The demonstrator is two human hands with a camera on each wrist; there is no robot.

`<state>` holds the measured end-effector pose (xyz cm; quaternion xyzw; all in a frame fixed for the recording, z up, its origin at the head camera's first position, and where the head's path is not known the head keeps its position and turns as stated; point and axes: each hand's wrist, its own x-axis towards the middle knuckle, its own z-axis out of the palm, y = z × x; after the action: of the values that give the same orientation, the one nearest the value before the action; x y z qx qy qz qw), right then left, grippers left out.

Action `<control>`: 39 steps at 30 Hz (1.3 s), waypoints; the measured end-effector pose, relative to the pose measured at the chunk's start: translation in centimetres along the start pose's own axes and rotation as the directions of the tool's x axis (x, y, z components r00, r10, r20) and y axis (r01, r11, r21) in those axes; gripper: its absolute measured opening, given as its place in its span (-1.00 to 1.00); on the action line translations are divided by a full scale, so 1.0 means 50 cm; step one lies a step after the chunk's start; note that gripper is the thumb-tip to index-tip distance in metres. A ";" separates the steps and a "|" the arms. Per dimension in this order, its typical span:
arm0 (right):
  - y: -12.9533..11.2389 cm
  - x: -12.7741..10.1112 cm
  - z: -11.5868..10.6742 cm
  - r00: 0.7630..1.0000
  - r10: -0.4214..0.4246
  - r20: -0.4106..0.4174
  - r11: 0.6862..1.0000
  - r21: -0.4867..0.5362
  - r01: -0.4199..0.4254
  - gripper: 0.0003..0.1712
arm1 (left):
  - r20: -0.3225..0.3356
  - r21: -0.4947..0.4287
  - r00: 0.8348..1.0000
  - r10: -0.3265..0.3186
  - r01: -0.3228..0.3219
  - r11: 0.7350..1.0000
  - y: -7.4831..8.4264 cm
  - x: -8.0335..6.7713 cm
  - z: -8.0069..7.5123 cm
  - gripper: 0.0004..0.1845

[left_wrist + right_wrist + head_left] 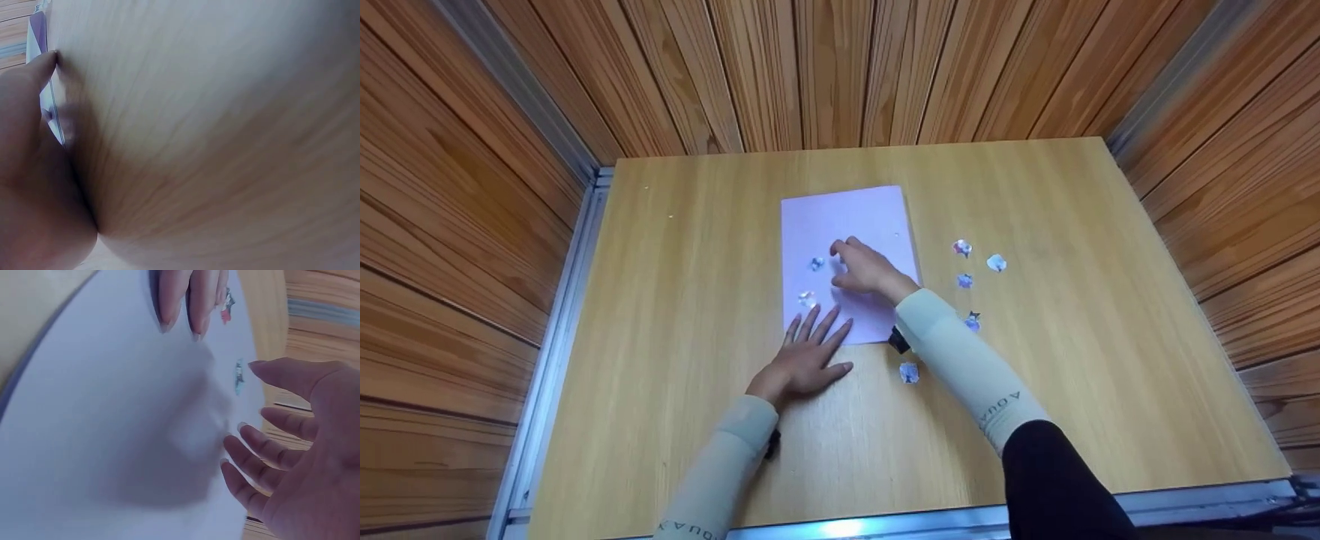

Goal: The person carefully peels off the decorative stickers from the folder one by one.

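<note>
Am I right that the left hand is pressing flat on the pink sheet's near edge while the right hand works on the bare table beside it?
Not quite. In the head view the right hand is over the pink sheet itself, not the bare table. The left hand does lie flat, fingertips on the sheet's near edge.

I see a pale lilac sheet [847, 225] lying flat mid-bench, long side running twelve to six. Two small stickers [817, 263] sit on its left half, one at six of the other. Five loose stickers [962, 247] lie scattered at its three o'clock side.
</note>
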<state>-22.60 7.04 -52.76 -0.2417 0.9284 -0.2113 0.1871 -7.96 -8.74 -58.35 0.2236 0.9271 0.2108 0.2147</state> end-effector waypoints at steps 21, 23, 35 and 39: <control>-0.002 0.079 0.039 0.999 0.023 0.032 0.998 0.054 -0.025 -0.43 | -0.023 0.051 1.000 0.011 -0.009 0.999 0.007 -0.005 -0.008 -0.20; 0.000 0.084 0.038 0.999 0.018 0.042 0.998 0.061 -0.020 -0.45 | -0.020 0.038 1.000 0.008 -0.007 0.999 0.005 -0.006 -0.007 -0.20; 0.004 0.087 0.036 0.999 0.004 0.042 0.995 0.096 -0.008 -0.54 | -0.019 0.035 1.000 0.004 -0.004 0.999 0.004 -0.006 -0.006 -0.20; 0.004 0.087 0.037 0.999 0.003 0.044 0.996 0.092 -0.007 -0.48 | -0.022 0.063 1.000 -0.005 0.006 0.998 0.006 -0.006 -0.007 -0.20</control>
<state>-25.37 4.36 -55.47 -0.2351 0.9140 -0.2480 0.2187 -7.78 -8.76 -57.86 0.2253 0.9363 0.1831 0.1978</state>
